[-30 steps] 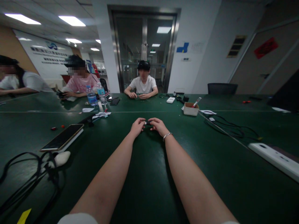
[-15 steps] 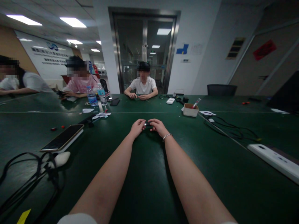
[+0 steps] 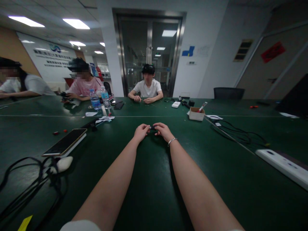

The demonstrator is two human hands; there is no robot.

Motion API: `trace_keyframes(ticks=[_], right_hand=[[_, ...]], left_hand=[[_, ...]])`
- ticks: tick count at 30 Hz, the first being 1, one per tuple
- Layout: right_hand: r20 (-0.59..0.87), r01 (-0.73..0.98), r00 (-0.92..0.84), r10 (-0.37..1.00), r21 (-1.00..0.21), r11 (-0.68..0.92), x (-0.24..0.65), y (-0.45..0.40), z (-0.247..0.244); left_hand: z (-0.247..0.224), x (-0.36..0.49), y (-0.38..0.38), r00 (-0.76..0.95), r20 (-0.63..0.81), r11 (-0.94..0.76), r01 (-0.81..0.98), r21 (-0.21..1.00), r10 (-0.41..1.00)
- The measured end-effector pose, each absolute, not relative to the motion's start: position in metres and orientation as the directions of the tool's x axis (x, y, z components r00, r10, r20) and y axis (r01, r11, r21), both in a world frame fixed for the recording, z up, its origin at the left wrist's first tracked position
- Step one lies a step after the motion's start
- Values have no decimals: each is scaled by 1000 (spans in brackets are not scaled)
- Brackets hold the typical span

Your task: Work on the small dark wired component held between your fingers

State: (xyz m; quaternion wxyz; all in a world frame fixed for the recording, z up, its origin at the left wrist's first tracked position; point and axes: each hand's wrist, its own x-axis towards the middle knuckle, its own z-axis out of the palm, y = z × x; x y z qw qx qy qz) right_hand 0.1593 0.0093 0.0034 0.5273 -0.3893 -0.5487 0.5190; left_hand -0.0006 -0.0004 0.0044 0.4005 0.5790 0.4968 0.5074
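Note:
Over the middle of the green table [image 3: 149,179], my two hands meet around a small black object with a silver end [image 3: 152,127], shaped like a USB stick. My left hand [image 3: 141,132] pinches its silver end between thumb and fingers. From the other side, my right hand [image 3: 162,130] grips the black end, with a bracelet at that wrist. The fingers cover much of the object, so its exact kind cannot be made out.
A phone on a white box [image 3: 66,142] and tangled black cables [image 3: 49,173] lie left. Rightward are a small open box [image 3: 196,114], loose cables [image 3: 237,133] and a long white device [image 3: 284,166]. Water bottles [image 3: 99,99] stand farther back. Other people sit across the table.
Both hands stay in almost the same place with the small object between them. Its silver end looks less bright and shows less than before.

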Motion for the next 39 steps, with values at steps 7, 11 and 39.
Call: trace_keyframes(ticks=[7,11,39], right_hand=[[170,-108,-147,974,-982,155,159,10,3],[170,-121,-130,977,-981,155,159,11,3],[122,-122,-123,985,-987,106,159,12,3]], left_hand=[[3,-4,2,40,201,-204,143,968,979],[4,-3,2,57,186,-192,143,971,981],[5,-2,-1,31,231,-233,157,960,972]])
